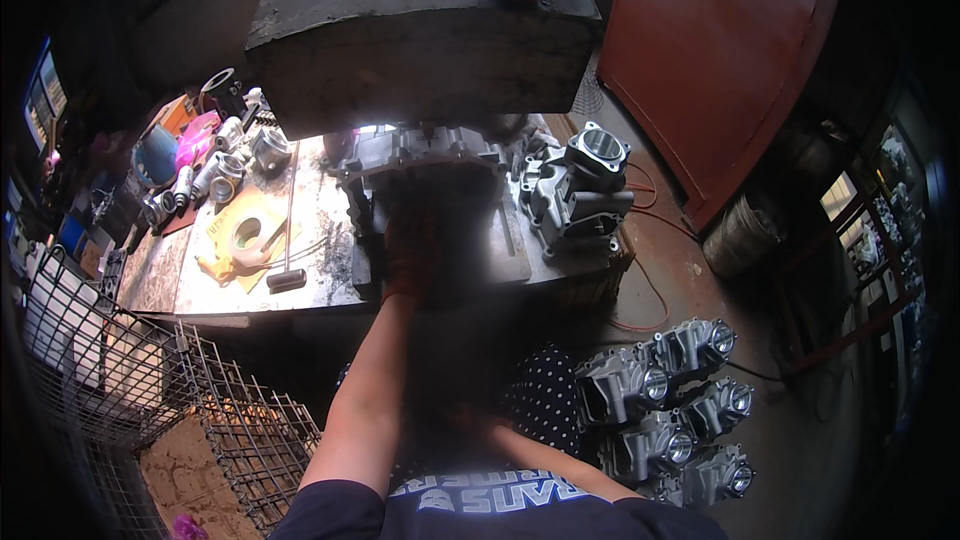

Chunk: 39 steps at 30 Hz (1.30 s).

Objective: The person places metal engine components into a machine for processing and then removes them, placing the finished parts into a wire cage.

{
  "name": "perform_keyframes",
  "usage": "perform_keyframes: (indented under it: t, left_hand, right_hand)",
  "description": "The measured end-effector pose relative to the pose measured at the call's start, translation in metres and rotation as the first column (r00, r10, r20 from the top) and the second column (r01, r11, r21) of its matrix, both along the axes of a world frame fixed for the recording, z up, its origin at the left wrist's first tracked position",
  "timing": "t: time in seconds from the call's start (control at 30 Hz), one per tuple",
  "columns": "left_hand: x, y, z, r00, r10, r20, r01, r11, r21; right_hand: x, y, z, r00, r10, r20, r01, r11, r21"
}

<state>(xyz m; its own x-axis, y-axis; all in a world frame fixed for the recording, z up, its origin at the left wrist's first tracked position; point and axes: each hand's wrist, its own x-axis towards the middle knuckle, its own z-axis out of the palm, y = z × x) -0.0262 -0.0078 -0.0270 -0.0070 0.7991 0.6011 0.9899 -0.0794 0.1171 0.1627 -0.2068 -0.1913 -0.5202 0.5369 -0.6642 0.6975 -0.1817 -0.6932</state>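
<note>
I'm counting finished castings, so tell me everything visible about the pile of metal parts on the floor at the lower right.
The pile of castings lies on the brown floor to the person's right, beside the workbench. It holds about five or six alike pieces of dull grey cast metal, each a ribbed, boxy body with a round bore whose rim shines. They are stacked leaning on each other, bores mostly facing right. No hand touches them; an orange cable runs close by.

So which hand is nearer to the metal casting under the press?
Left. The left hand, in an orange glove, reaches up to the casting; the right hand is hidden low, near the body.
</note>
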Motion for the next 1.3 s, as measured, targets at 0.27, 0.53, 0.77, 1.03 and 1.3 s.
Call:
perform_keyframes:
  t: [0.27,0.53,0.77,1.03,1.3]
  left_hand:
    - [-0.005,0.008,-0.018,0.999,0.019,-0.047,-0.016,0.998,0.066]
    - [-0.002,0.006,-0.01,0.999,-0.028,-0.046,0.031,0.997,0.071]
    - [-0.016,0.017,-0.033,0.845,0.238,-0.479,-0.172,0.969,0.177]
    - [0.0,0.004,-0.001,0.995,-0.002,-0.095,0.005,1.0,0.027]
    - [-0.002,0.005,-0.009,0.999,-0.046,-0.027,0.048,0.993,0.11]
  right_hand:
    - [-0.003,-0.002,-0.005,0.998,0.003,0.065,-0.008,0.996,0.083]
    - [-0.002,-0.009,-0.029,0.991,0.052,0.127,-0.08,0.969,0.234]
    - [0.001,-0.01,-0.033,0.99,0.107,0.094,-0.127,0.962,0.242]
    - [-0.003,-0.009,-0.071,0.988,0.119,0.098,-0.138,0.964,0.227]
    - [-0.006,-0.004,-0.039,0.984,0.085,0.159,-0.107,0.986,0.129]
